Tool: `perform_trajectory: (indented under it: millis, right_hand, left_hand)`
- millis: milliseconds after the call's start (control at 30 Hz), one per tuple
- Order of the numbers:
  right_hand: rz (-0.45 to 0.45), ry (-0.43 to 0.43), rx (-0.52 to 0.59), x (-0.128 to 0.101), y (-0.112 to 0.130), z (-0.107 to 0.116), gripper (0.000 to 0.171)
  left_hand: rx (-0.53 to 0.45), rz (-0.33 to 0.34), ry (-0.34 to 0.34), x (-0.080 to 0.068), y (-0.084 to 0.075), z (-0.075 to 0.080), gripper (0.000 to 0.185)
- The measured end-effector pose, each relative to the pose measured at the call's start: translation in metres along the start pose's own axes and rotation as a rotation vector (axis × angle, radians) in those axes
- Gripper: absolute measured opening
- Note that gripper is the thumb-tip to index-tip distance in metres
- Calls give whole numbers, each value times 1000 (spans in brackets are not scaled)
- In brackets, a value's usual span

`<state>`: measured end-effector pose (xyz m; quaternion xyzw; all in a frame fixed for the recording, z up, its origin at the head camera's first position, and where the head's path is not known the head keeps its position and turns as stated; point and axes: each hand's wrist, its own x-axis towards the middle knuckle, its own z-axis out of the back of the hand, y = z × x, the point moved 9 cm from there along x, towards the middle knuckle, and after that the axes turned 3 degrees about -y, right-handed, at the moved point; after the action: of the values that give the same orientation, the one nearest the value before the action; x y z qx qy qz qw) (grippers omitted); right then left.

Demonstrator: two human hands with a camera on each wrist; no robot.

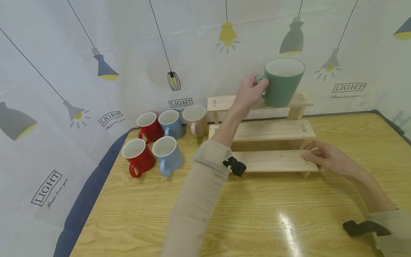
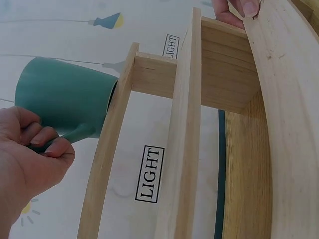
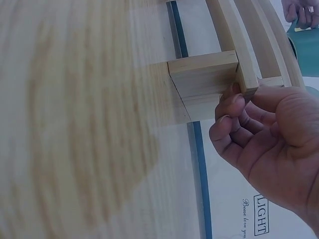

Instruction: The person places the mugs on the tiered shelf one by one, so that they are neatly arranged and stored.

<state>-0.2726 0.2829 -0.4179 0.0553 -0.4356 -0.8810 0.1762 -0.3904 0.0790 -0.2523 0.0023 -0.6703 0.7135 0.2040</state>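
My left hand (image 1: 250,92) grips the handle of a green mug (image 1: 284,85) with a white inside. The mug stands upright at the right part of the top step of a three-step wooden rack (image 1: 273,160). In the left wrist view the fingers curl round the handle, and the mug's base meets the top board's edge; whether its full weight rests there I cannot tell. At the right end of the bottom step, my right hand (image 1: 334,160) pinches the board between thumb and fingers, as the right wrist view also shows.
Left of the rack, several mugs stand on the wooden table (image 1: 257,221): two red mugs (image 1: 139,157), two light blue mugs (image 1: 168,153) and a beige mug (image 1: 196,119). A white cloth (image 1: 128,53) printed with lamps hangs behind the table.
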Motion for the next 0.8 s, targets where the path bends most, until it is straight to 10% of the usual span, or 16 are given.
perform_trajectory:
  millis: [800]
  right_hand:
    - [6, 0, 10, -1, 2, 1, 23]
  left_hand:
    - [4, -86, -76, 21, 7, -10, 21]
